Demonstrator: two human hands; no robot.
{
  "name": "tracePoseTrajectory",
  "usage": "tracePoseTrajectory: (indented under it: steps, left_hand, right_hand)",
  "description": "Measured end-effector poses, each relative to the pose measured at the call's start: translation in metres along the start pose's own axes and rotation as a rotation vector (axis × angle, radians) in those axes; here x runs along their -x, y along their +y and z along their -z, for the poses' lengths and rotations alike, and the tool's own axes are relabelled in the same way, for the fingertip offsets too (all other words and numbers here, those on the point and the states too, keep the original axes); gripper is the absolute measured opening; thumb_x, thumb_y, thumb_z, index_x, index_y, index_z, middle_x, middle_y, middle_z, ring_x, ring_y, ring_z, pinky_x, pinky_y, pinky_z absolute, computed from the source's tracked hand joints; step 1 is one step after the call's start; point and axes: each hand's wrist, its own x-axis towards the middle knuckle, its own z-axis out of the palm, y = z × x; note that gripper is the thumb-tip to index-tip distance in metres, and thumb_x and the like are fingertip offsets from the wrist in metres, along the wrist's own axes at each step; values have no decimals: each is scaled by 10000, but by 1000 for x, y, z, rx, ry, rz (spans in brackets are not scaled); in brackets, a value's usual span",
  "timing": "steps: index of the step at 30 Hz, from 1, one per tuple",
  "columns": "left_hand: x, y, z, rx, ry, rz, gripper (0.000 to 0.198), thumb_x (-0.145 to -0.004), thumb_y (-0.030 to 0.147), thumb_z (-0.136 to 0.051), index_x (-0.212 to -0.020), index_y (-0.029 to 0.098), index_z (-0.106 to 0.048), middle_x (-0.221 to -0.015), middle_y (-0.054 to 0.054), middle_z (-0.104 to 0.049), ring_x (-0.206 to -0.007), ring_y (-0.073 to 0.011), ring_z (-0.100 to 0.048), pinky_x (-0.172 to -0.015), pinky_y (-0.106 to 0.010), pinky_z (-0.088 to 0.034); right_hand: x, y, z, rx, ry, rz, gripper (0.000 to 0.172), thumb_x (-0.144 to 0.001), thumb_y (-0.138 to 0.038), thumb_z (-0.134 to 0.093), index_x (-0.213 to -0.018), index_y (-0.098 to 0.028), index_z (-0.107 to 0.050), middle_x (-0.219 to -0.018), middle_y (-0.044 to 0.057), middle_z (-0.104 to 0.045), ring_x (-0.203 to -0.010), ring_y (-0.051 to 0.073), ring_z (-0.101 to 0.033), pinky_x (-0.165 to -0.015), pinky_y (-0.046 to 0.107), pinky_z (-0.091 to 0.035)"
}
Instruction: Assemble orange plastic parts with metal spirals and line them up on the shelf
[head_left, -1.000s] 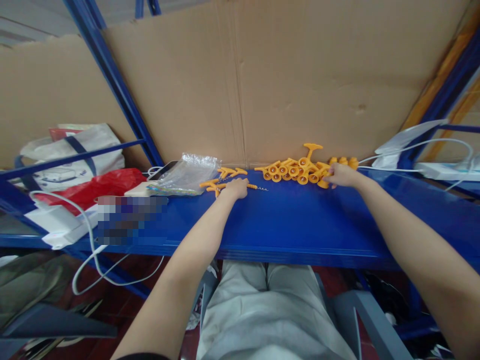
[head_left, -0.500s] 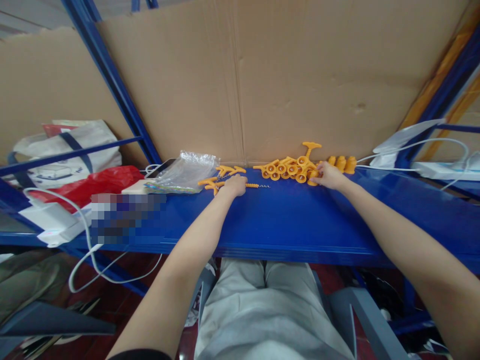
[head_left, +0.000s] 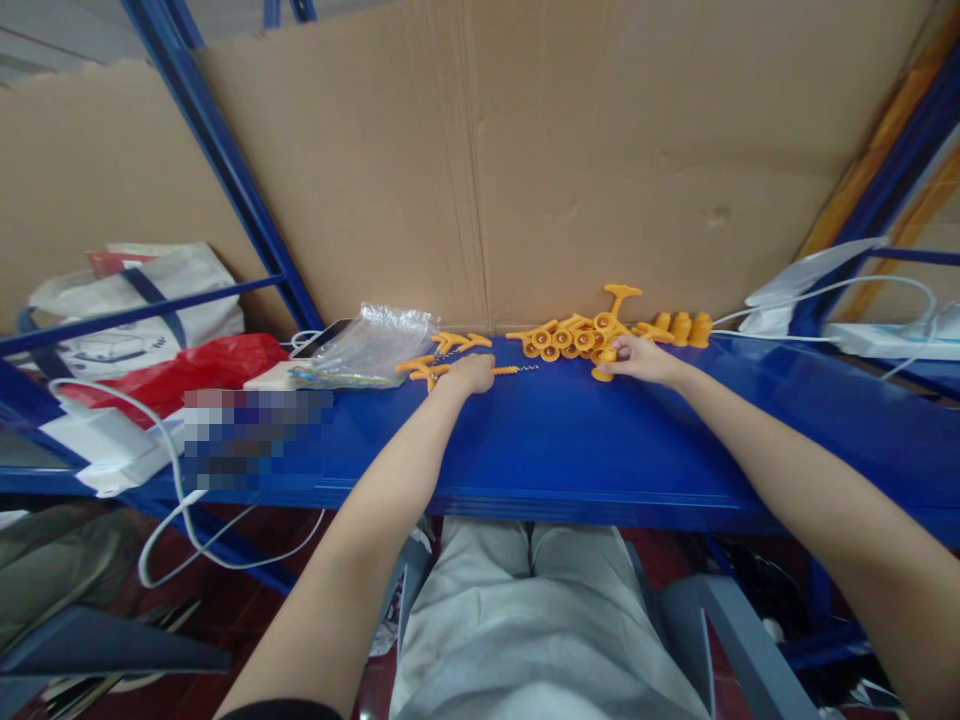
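My left hand (head_left: 472, 372) is closed around a yellow corkscrew (head_left: 507, 371), whose metal spiral points to the right. Beside and behind that hand lie several more yellow corkscrew pieces with T-shaped handles (head_left: 466, 342). My right hand (head_left: 642, 360) grips a yellow bell-shaped corkscrew base (head_left: 604, 370) close to the blue surface, wide end down. Just behind it lies a pile of assembled yellow corkscrews (head_left: 562, 338), their round open ends facing me. One T-handle (head_left: 622, 292) sticks up from the pile. Several loose yellow bases (head_left: 681, 327) stand upright to the right.
A clear plastic bag (head_left: 367, 345) lies left of my left hand, near a red bag (head_left: 217, 365) and white chargers with cables (head_left: 112, 445). Cardboard (head_left: 600, 150) backs the blue shelf (head_left: 547, 450). A white power strip (head_left: 900, 342) lies far right.
My right hand has moved left and slightly toward me from the right end of the pile, bringing the base with it. My left hand has hardly moved.
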Motion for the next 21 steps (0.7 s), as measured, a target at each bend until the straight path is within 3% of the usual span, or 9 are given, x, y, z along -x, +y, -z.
tracePoseTrajectory:
  steps: [6, 10, 16, 21]
  left_hand:
    - [1, 1, 0, -14, 14, -5, 419, -915, 141, -394, -1275, 134, -609, -1332, -152, -644, -1239, -243, -599, -1060, -342, -455]
    - [4, 2, 1, 39, 77, -6, 397, -917, 136, -392, -1252, 129, -606, -1309, -175, -650, -1216, -274, -615, -1030, -375, -476]
    - [4, 4, 0, 142, 215, -14, 367, -921, 135, -415, -1249, 135, -579, -1251, -185, -676, -1176, -295, -640, -1003, -405, -488]
    - [4, 8, -1, 167, 279, -62, 376, -927, 138, -435, -1287, 149, -547, -1240, -160, -682, -1177, -270, -640, -1000, -375, -487]
  right_hand:
    - [-4, 6, -2, 50, 108, -17, 371, -644, -284, -768, -786, -234, -429, -624, -60, -522, -617, 146, -560, -597, 293, -501]
    - [-1, 1, 2, 153, 125, 13, 269, -719, -260, -698, -830, -226, -454, -695, -19, -590, -671, 173, -609, -644, 323, -529]
    - [5, -16, 2, 524, 120, 277, 197, -726, -244, -685, -916, -200, -654, -971, 87, -725, -944, 272, -682, -878, 420, -538]
    - [6, -29, -13, 563, 114, 457, 294, -832, -291, -632, -1090, -180, -721, -1144, 128, -722, -1087, 315, -663, -974, 492, -501]
